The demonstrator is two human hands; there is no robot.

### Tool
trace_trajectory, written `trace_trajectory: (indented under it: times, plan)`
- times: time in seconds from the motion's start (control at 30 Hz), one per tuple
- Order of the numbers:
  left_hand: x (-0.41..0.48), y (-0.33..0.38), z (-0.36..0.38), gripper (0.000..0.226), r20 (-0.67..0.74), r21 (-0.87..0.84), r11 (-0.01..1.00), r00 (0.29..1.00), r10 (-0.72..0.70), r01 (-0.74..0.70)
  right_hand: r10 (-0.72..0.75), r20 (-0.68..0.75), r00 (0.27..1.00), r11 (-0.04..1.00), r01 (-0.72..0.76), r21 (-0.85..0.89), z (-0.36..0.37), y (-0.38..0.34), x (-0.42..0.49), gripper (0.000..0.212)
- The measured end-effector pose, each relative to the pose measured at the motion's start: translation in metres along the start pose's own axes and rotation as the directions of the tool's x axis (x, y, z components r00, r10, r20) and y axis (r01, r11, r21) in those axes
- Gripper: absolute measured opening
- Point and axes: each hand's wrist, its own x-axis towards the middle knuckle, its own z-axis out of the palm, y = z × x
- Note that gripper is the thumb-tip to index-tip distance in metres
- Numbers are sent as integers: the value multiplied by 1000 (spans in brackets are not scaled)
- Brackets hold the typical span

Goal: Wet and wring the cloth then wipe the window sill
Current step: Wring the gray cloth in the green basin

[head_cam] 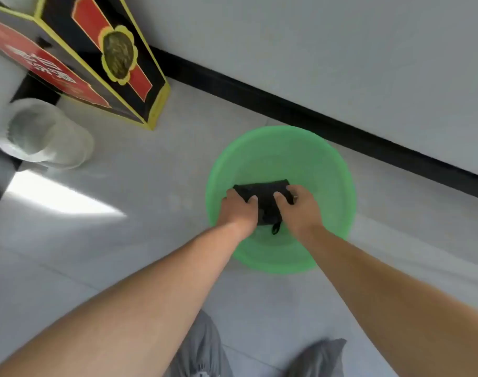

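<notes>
A round green basin (281, 148) stands on the pale tiled floor near the wall. Inside it lies a black cloth (265, 197), bunched into a rough rectangle with a small loop hanging at its near edge. My left hand (239, 209) grips the cloth's left side, and my right hand (300, 208) grips its right side, with the fingers of both curled over the fabric. Both bare forearms reach down into the basin from the bottom of the view. I cannot tell whether there is water in the basin. No window sill is in view.
A black, red and yellow printed box (96, 58) stands at the upper left. Beside it lies a clear plastic container (42, 134) on its side. A black skirting board (314, 118) runs along the white wall behind the basin. Grey trouser legs (205, 349) show at the bottom.
</notes>
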Motion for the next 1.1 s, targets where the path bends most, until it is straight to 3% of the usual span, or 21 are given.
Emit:
trace_trajectory:
  times: [0.13, 0.27, 0.43, 0.6, 0.73, 0.8, 0.9, 1.1]
  plan:
    - [25, 4, 21, 48, -58, -115, 992, 996, -66, 59, -14, -89, 996, 999, 10, -43, 17, 1, 18, 54]
    - [31, 5, 32, 50, -50, -185, 975, 990, -134, 123, 96, -92, 991, 990, -86, 108, 24, 0, 25, 52]
    - [24, 1, 33, 34, -30, -246, 965, 995, -98, 87, 238, 133, 962, 840, -273, 468, 19, 5, 18, 29]
    - [7, -1, 26, 24, -47, -407, 914, 999, -8, -11, 156, 268, 951, 652, -303, 695, -3, -2, 1, 22]
    - [-3, 10, 25, 21, -94, -352, 916, 981, 168, -190, 111, 332, 937, 687, -314, 655, -1, -8, -14, 34]
    - [-5, 14, 25, 32, -72, -264, 922, 959, 275, -284, 110, 341, 933, 712, -314, 628, 0, -14, -17, 49]
    - [-6, 17, 26, 31, -76, -173, 936, 952, 298, -307, 131, 262, 956, 723, -273, 635, 0, -22, -13, 71]
    - [-6, 24, 29, 46, -135, -219, 952, 973, 186, -212, 131, 109, 985, 758, -171, 629, 8, -26, -10, 46]
